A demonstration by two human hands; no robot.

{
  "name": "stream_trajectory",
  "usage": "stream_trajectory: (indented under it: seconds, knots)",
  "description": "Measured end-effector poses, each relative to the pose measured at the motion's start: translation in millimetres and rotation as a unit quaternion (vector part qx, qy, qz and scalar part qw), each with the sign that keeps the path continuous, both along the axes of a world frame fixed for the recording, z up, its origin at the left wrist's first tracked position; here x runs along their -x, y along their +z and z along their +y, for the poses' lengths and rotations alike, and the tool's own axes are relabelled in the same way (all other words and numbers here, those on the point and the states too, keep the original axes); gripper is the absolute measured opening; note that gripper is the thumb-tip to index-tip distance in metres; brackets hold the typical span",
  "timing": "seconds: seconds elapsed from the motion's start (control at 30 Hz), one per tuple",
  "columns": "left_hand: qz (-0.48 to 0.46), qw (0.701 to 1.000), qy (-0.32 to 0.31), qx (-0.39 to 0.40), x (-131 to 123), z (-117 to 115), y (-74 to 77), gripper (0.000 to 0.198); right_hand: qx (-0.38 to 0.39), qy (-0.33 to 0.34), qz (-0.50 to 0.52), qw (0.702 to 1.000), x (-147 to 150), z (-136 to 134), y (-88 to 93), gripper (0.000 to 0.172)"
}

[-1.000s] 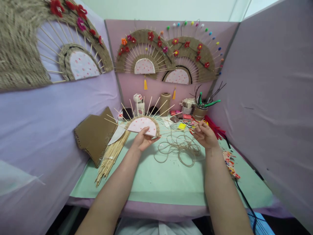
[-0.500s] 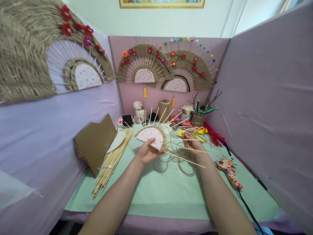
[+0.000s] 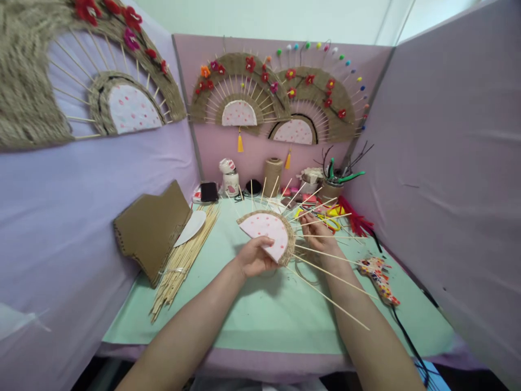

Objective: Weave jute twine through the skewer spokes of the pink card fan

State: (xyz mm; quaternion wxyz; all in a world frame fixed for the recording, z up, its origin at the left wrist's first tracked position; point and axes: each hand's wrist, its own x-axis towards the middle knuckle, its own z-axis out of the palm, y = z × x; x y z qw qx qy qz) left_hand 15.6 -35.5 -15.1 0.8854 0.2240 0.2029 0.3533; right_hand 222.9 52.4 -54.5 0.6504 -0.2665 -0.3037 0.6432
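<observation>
My left hand (image 3: 257, 257) grips the lower edge of a half-round fan piece (image 3: 268, 231), thumb on its pink-spotted white face. Twine is wound around the curved edge, and thin sticks (image 3: 331, 274) fan out from it, upward and to the right. My right hand (image 3: 316, 231) is among the sticks at the right of the piece, its fingers pinched together; what they hold is too small to make out. Loose twine (image 3: 306, 271) lies on the table behind and below the sticks.
A stick bundle (image 3: 183, 266) and brown cardboard (image 3: 152, 225) lie at the left. A flower-patterned glue gun (image 3: 380, 279) with a cord is at the right. Behind are a twine spool (image 3: 272, 176), yellow scissors (image 3: 330, 222) and a pot of pliers (image 3: 331, 190). Finished fans (image 3: 240, 89) hang on the partition.
The fan piece has come closer, moved slightly right and tilted, with its sticks now reaching over my right forearm. My right hand has shifted slightly left. The view has tipped down.
</observation>
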Motion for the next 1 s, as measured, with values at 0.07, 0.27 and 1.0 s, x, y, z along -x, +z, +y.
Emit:
stream_trajectory:
  seconds: [0.07,0.27,1.0]
  knots:
    - [-0.01,1.0,-0.012,-0.024,1.8,-0.9,1.4,0.041,0.01,-0.023,0.029,0.999,-0.5,-2.4,4.3,0.039]
    - [-0.046,0.996,-0.046,-0.055,3.7,-0.7,-1.5,0.043,0.024,-0.013,0.067,0.997,-4.7,-5.3,11.3,0.035]
    - [0.029,0.983,0.179,-0.007,22.9,25.2,2.8,0.042,-0.085,0.044,0.095,0.991,-46.3,-25.0,46.2,0.012]
